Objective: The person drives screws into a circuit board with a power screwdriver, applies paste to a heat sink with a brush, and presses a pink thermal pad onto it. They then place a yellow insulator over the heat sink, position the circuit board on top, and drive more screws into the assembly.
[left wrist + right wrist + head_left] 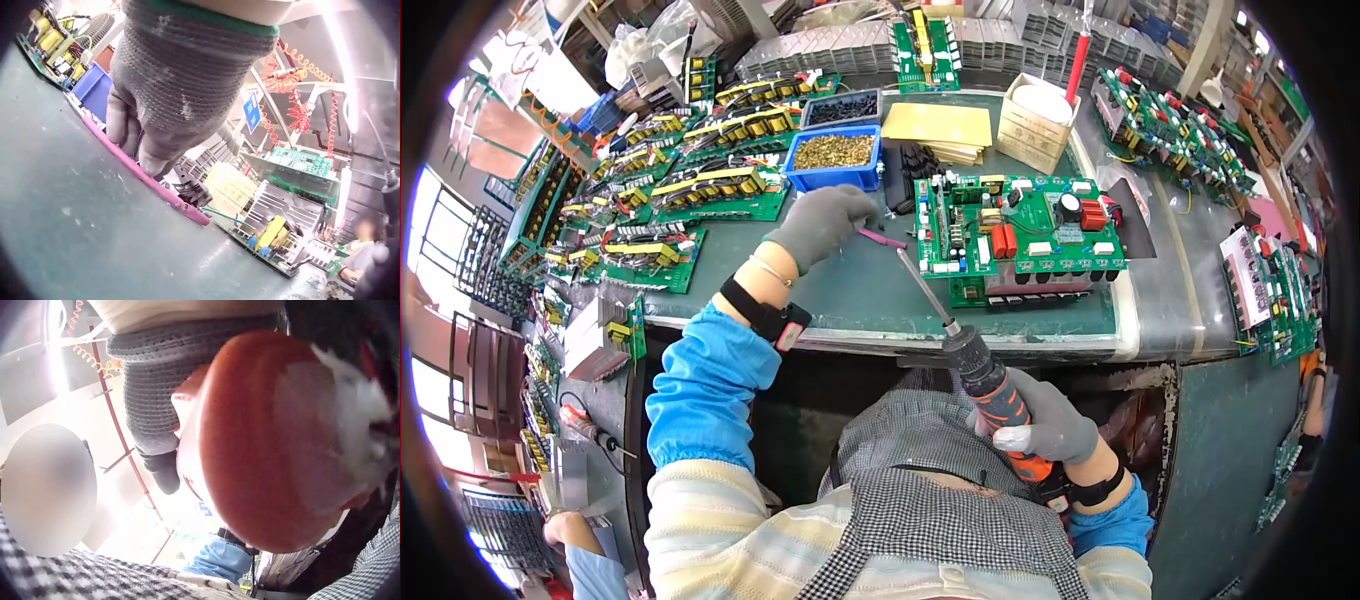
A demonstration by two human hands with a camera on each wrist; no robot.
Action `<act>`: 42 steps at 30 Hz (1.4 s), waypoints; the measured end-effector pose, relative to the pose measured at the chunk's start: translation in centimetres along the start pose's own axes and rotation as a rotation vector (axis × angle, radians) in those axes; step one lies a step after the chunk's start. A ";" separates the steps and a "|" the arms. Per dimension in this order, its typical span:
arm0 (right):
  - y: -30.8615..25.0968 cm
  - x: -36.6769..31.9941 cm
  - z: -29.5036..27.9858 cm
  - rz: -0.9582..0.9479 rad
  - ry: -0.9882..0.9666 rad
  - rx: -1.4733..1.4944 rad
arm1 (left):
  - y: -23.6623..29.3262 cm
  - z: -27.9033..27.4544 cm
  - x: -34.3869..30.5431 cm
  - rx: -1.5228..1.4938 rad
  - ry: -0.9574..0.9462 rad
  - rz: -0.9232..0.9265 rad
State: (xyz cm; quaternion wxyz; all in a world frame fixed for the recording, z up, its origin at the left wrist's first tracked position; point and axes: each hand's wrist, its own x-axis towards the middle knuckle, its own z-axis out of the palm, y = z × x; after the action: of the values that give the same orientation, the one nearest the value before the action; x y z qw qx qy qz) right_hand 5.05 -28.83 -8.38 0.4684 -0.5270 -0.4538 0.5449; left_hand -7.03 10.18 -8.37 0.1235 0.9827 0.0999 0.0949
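My gloved left hand (825, 225) is over the green bench, in front of the blue bin, with its fingers bent down onto a thin pink tool (882, 238). The left wrist view shows the pink tool (144, 175) long and slightly curved at the fingertips of the left hand (181, 87). My right hand (1045, 415) grips an orange and black power screwdriver (990, 385), its long bit slanting up toward the left. Past the bit lies a green circuit board (1025, 225) with red and white parts. In the right wrist view the screwdriver's orange end (269, 444) hides most of the glove (150, 394).
A blue bin (835, 181) of brass-coloured screws and a bin of black parts (840, 110) stand behind the left hand. Yellow sheets (940, 125) and a wooden box (1035, 125) are farther back. Boards with yellow parts (710, 190) fill the left side; more boards stand right.
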 end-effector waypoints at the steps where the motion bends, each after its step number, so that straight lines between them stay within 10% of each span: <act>1: 0.0 -0.2 0.1 0.006 0.003 0.002 | 0.0 0.1 0.4 0.058 -0.065 -0.006; 13: 2.3 -0.1 0.8 0.044 -0.016 -0.174 | 0.3 1.8 0.3 0.017 0.180 -0.274; 16: 1.0 0.3 0.6 0.078 0.000 -0.275 | 1.7 -0.6 -0.2 -0.737 0.224 -0.616; 20: -0.2 1.0 0.6 0.078 0.080 -0.255 | 5.2 -4.8 -3.0 -1.542 0.079 -0.459; 42: -0.2 -1.1 0.0 -0.007 0.227 -0.413 | 10.7 -6.1 -1.7 -1.570 -0.169 -0.474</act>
State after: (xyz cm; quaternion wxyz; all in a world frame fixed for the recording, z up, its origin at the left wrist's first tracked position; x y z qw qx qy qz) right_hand 5.03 -29.85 -7.99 0.4007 -0.6679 -0.5018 0.3761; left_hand -8.07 1.00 0.00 0.7983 0.5672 0.1996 0.0343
